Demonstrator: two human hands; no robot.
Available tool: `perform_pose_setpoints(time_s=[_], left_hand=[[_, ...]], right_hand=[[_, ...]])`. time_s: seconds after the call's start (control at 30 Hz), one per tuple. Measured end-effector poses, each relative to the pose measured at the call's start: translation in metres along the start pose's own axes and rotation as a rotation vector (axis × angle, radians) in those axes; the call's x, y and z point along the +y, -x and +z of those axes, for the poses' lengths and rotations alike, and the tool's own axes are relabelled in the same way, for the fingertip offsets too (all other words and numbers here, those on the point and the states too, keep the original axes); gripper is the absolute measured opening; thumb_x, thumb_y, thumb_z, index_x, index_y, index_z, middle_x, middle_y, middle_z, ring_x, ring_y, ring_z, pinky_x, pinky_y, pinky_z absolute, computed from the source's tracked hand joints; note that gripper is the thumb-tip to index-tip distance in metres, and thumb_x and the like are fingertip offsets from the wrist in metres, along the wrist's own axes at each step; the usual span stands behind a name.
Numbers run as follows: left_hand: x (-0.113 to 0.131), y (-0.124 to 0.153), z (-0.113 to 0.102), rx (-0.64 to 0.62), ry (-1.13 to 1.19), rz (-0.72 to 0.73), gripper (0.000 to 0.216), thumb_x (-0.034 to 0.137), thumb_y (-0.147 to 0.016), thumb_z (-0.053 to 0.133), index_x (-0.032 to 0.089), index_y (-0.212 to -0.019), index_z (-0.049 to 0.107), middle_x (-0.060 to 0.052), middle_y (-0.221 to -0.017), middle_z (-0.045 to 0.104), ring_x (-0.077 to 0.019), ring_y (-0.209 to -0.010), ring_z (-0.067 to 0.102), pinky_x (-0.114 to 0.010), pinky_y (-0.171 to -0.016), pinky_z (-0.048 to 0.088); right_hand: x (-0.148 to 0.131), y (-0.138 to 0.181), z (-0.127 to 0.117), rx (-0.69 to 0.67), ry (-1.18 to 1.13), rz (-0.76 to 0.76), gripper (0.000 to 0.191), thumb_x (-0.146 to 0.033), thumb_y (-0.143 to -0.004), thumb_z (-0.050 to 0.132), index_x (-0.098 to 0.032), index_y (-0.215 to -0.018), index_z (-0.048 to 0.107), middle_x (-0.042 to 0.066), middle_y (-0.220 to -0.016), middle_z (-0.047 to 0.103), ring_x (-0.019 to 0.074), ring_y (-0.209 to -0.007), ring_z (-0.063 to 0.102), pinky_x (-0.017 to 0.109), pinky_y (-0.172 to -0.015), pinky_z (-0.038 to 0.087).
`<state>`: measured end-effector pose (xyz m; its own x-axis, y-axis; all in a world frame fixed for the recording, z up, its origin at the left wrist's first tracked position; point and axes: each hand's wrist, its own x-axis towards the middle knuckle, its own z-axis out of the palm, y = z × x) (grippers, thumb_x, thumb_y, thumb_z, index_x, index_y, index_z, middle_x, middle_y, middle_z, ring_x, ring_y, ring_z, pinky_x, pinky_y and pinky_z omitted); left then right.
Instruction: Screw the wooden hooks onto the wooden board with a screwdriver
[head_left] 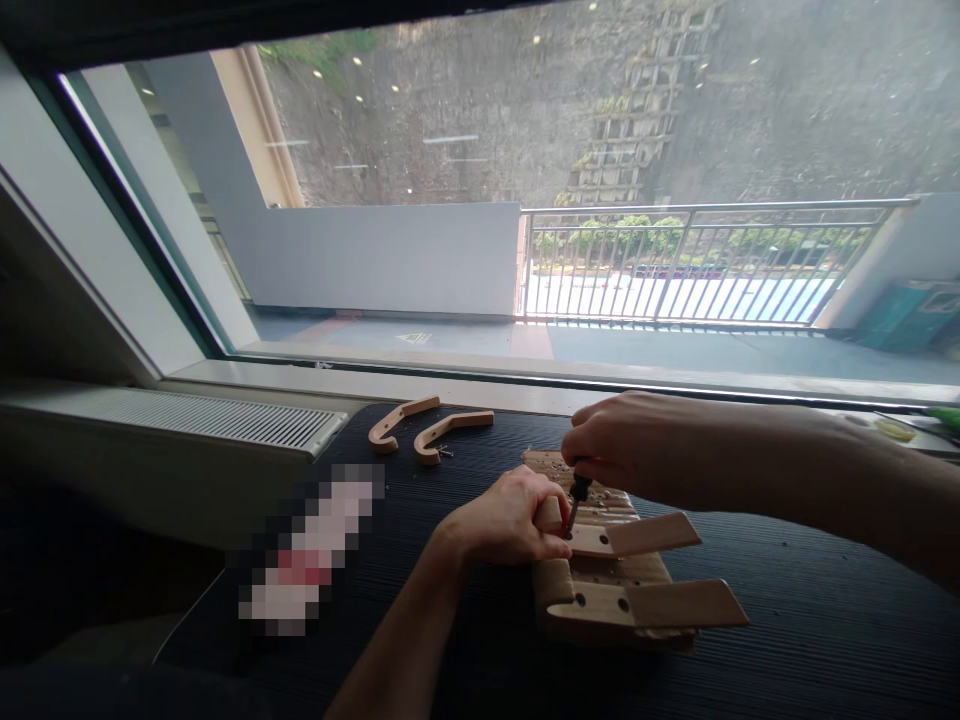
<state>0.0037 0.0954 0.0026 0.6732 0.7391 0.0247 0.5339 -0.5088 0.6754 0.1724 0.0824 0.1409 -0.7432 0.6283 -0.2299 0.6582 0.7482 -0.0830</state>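
And here we are at the dark tabletop [802, 600], both our hands on the job over the ribbed wooden board [626, 572]. Our right hand [611, 430] comes in from the right, fingers wrapped tight around the screwdriver [580, 490], its shaft slanting down to a round hole in the far hook [649, 537]. Whether the tip is seated in a screw, we can't quite tell. Our left hand [517, 515] is right there beside it, fingers curled round the upturned end of that same hook, thumb close to the hole, grasping it against the board.

Look just nearer to us: the near hook [667, 605] lies across the board alongside, two dark round spots along its middle, its straight arm jutting past the board's right edge. Up toward the window, well apart from our hands, two loose wooden pieces rest on the table, the left hook [405, 410] and the right hook [457, 425], with a few small screws [446, 452] beside the latter's curve. Over to our left, a pixelated patch [307, 555] covers something we can't make out.
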Motion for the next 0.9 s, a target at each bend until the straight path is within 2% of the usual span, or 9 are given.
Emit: perform_pose_setpoints(time_s=[0.13,0.23,0.43,0.7,0.9], left_hand=[[0.000,0.000,0.000,0.002,0.017,0.008,0.017,0.027,-0.067,0.073,0.019,-0.078,0.064,0.002,-0.081,0.061,-0.0145,-0.082,0.055,-0.023,-0.071,0.041],[0.000,0.000,0.000,0.005,0.020,0.026,0.016,0.027,-0.067,0.073,0.019,-0.077,0.063,0.002,-0.083,0.062,-0.0142,-0.083,0.055,-0.022,-0.072,0.041],[0.000,0.000,0.000,0.008,-0.004,0.044,0.017,0.029,-0.068,0.073,0.019,-0.077,0.062,0.002,-0.084,0.061,-0.0137,-0.084,0.054,-0.022,-0.072,0.040],[0.000,0.001,0.000,0.001,-0.017,0.036,0.016,0.028,-0.068,0.073,0.021,-0.079,0.064,0.003,-0.085,0.062,-0.0151,-0.090,0.053,-0.023,-0.079,0.040],[0.000,0.000,0.000,-0.005,-0.005,0.038,0.016,0.028,-0.068,0.072,0.020,-0.078,0.064,0.003,-0.083,0.062,-0.0141,-0.084,0.054,-0.023,-0.076,0.040]], right_hand=[[-0.009,0.005,-0.011,-0.035,0.067,0.117,0.011,-0.024,-0.081,0.054,-0.023,-0.084,0.064,-0.002,-0.070,0.060,0.0113,-0.058,0.047,0.024,-0.050,0.026],[-0.014,0.006,-0.016,-0.052,0.127,0.116,0.013,-0.016,-0.080,0.053,-0.023,-0.081,0.064,-0.002,-0.070,0.062,0.0113,-0.060,0.048,0.024,-0.052,0.026],[-0.020,0.001,-0.016,-0.114,0.096,0.148,0.020,-0.006,-0.080,0.052,-0.020,-0.079,0.066,-0.002,-0.075,0.064,0.0102,-0.067,0.049,0.024,-0.057,0.029],[-0.007,0.000,-0.007,-0.040,0.125,0.099,0.018,-0.011,-0.083,0.049,-0.018,-0.071,0.060,-0.004,-0.064,0.055,0.0078,-0.055,0.037,0.022,-0.049,0.025],[-0.005,0.002,-0.005,-0.004,0.156,0.118,0.017,-0.022,-0.086,0.050,-0.022,-0.076,0.063,-0.004,-0.062,0.058,0.0088,-0.050,0.039,0.023,-0.047,0.024]])
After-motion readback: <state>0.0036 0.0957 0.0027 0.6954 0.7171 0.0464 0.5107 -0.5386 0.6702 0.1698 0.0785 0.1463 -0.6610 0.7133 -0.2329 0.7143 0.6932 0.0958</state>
